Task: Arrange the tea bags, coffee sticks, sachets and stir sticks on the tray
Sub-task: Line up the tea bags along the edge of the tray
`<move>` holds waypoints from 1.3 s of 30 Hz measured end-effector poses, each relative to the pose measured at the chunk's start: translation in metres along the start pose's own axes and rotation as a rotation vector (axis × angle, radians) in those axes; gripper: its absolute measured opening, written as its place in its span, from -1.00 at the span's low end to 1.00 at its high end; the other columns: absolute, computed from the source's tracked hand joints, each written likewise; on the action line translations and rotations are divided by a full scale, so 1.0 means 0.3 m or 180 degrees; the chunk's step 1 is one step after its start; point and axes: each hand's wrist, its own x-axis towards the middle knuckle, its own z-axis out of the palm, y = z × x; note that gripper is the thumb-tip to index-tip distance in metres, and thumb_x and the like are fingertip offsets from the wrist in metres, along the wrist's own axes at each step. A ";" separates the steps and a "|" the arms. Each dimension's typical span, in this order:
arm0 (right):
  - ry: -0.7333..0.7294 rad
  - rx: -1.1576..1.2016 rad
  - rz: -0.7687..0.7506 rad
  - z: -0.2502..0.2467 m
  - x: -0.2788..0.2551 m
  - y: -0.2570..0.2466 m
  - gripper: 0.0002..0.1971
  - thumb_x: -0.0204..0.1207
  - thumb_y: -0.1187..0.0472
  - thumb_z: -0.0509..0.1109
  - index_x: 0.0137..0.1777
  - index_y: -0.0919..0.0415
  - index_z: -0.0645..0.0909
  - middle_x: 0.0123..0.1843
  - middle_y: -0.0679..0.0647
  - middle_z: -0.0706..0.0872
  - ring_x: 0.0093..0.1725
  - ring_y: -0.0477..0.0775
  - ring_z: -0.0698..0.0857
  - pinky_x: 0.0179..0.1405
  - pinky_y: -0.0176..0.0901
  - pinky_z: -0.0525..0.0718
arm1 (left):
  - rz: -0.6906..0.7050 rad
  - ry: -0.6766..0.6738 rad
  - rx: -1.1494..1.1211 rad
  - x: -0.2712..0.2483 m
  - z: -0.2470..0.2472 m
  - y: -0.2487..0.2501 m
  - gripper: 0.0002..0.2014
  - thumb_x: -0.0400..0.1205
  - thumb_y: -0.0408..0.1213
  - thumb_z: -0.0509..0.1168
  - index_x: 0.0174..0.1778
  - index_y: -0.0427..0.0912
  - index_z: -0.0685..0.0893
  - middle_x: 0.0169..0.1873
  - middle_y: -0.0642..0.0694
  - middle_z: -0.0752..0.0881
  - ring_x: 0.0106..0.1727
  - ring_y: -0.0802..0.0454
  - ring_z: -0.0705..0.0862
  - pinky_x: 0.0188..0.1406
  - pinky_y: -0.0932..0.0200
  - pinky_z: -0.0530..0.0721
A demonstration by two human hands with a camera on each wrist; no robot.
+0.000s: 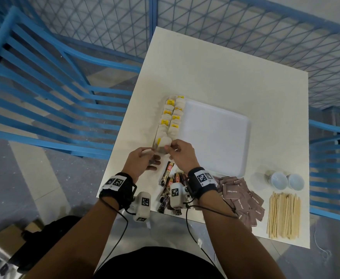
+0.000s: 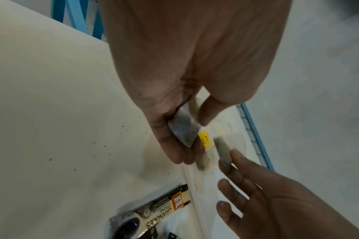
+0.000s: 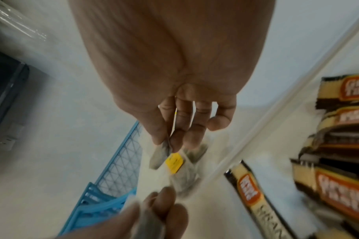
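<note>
Coffee sticks (image 3: 338, 145) cut off at edge; labels blurred.

Matt white plastic tray (image 1: 215, 135), glossy foil coffee sticks (image 1: 166, 176), wooden stir sticks (image 1: 283, 215).

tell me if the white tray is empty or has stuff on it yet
Not empty. Two rows of tea bags with yellow tags lie along the left side of the white tray; the rest of its surface is bare.

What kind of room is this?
Probably a test or recording space, not a real kitchen: the small white table stands inside blue mesh fencing, and both hands wear wrist cameras.
</note>
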 end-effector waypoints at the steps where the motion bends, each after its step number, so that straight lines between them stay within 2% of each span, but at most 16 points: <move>1: 0.0140 -0.0012 0.0009 -0.011 0.007 0.009 -0.90 0.58 0.13 0.52 -0.11 0.12 0.68 -0.12 0.04 0.80 -0.16 0.14 0.76 -0.25 -0.26 0.71 | 0.0013 0.0005 0.0025 0.003 -0.004 -0.006 -0.88 0.81 -0.42 0.19 0.19 -0.28 0.61 -0.12 -0.26 0.84 -0.14 -0.16 0.82 -0.11 -0.04 0.80; 3: 0.0419 -0.0119 0.0052 -0.028 0.024 0.039 -0.84 0.56 0.11 0.54 -0.18 0.10 0.64 -0.18 0.00 0.76 -0.13 0.15 0.74 -0.09 -0.05 0.75 | 0.0041 0.0024 0.0104 0.004 -0.017 -0.017 -0.89 0.81 -0.44 0.15 0.16 -0.31 0.58 -0.13 -0.26 0.85 -0.15 -0.16 0.83 -0.14 0.00 0.82; 4: 0.0514 -0.0207 0.0080 -0.033 0.031 0.051 -0.82 0.56 0.11 0.53 -0.19 0.11 0.62 -0.20 -0.01 0.73 -0.12 0.16 0.73 -0.06 -0.05 0.70 | 0.0044 0.0030 0.0141 0.005 -0.023 -0.022 -0.89 0.80 -0.44 0.17 0.15 -0.34 0.59 -0.13 -0.27 0.85 -0.14 -0.17 0.84 -0.13 -0.01 0.83; 8: 0.0591 -0.0543 0.0135 -0.039 0.042 0.065 -0.85 0.58 0.12 0.52 -0.16 0.10 0.64 -0.18 0.00 0.72 -0.13 0.06 0.65 -0.10 -0.26 0.46 | 0.0025 -0.0027 0.0222 0.001 -0.045 -0.028 -0.90 0.77 -0.43 0.27 0.08 -0.35 0.68 -0.08 -0.31 0.86 -0.11 -0.19 0.85 -0.05 -0.12 0.83; 13: 0.0471 -0.0768 0.0161 -0.012 0.047 0.058 -0.89 0.57 0.15 0.52 -0.17 0.12 0.70 -0.24 -0.02 0.71 -0.19 -0.01 0.62 -0.31 -0.50 0.41 | 0.0007 -0.0018 0.0372 0.011 -0.069 -0.035 -0.87 0.78 -0.41 0.28 0.13 -0.36 0.72 -0.06 -0.26 0.86 -0.09 -0.18 0.86 -0.07 -0.11 0.84; 14: 0.0476 -0.0804 0.0159 -0.006 0.049 0.057 -0.88 0.55 0.14 0.52 -0.19 0.12 0.69 -0.25 -0.03 0.71 -0.21 -0.01 0.61 -0.30 -0.50 0.41 | 0.0007 -0.0011 0.0385 0.013 -0.073 -0.036 -0.87 0.77 -0.41 0.28 0.13 -0.34 0.73 -0.06 -0.26 0.85 -0.10 -0.18 0.86 -0.07 -0.11 0.84; 17: 0.0531 -0.0821 0.0217 0.010 0.059 0.059 -0.89 0.52 0.13 0.54 -0.17 0.13 0.70 -0.26 -0.05 0.71 -0.22 -0.02 0.63 -0.16 -0.31 0.47 | 0.0041 0.0019 0.0432 0.019 -0.082 -0.033 -0.86 0.77 -0.41 0.29 0.15 -0.34 0.73 -0.05 -0.27 0.85 -0.11 -0.15 0.86 -0.07 -0.11 0.85; 19: 0.0594 -0.0767 0.0281 0.016 0.063 0.059 -0.89 0.50 0.12 0.56 -0.10 0.12 0.71 -0.21 -0.06 0.73 -0.19 -0.04 0.65 -0.14 -0.30 0.48 | 0.0058 0.0027 0.0454 0.021 -0.088 -0.030 -0.86 0.77 -0.40 0.29 0.16 -0.34 0.73 -0.04 -0.26 0.85 -0.11 -0.14 0.86 -0.07 -0.09 0.85; 24: 0.0695 -0.0557 0.0393 0.016 0.061 0.047 -0.80 0.45 0.11 0.62 -0.04 0.03 0.65 -0.24 -0.14 0.72 -0.20 -0.14 0.67 -0.29 -0.57 0.44 | 0.0017 0.0033 0.0425 0.031 -0.086 -0.027 -0.85 0.76 -0.42 0.29 0.17 -0.35 0.73 -0.04 -0.26 0.83 -0.12 -0.12 0.86 -0.02 -0.13 0.85; 29: 0.0704 -0.0529 0.0405 0.020 0.058 0.041 -0.75 0.41 0.06 0.63 -0.01 0.01 0.63 -0.23 -0.11 0.74 -0.22 -0.18 0.67 -0.31 -0.51 0.45 | -0.0014 0.0010 0.0395 0.035 -0.080 -0.024 -0.80 0.70 -0.56 0.28 0.19 -0.36 0.73 -0.05 -0.26 0.81 -0.15 -0.11 0.86 -0.06 -0.07 0.86; 34: 0.0831 -0.0370 0.0366 0.015 0.039 0.048 -0.66 0.43 0.06 0.63 0.11 0.04 0.60 -0.20 -0.04 0.75 -0.17 -0.15 0.69 -0.26 -0.47 0.46 | 0.0005 -0.0001 0.0259 0.036 -0.073 -0.020 -0.78 0.66 -0.62 0.31 0.12 -0.31 0.74 -0.09 -0.28 0.79 -0.12 -0.15 0.87 0.03 -0.14 0.86; 37: 0.1019 -0.0260 0.0218 0.013 0.020 0.042 -0.75 0.47 0.11 0.56 0.09 0.07 0.62 -0.21 0.00 0.73 -0.21 -0.17 0.68 -0.28 -0.43 0.47 | 0.0044 -0.0004 0.0194 0.036 -0.067 -0.011 -0.79 0.66 -0.58 0.37 0.16 -0.29 0.69 -0.04 -0.28 0.79 -0.10 -0.17 0.86 -0.05 -0.08 0.87; 39: 0.0953 -0.0160 0.0023 0.018 0.009 0.029 -0.86 0.50 0.18 0.53 0.03 0.11 0.68 -0.22 0.00 0.74 -0.28 -0.26 0.65 -0.31 -0.53 0.47 | 0.0073 0.0019 0.0214 0.038 -0.061 -0.008 -0.77 0.68 -0.54 0.38 0.24 -0.31 0.66 0.00 -0.28 0.81 -0.12 -0.15 0.85 -0.15 -0.01 0.85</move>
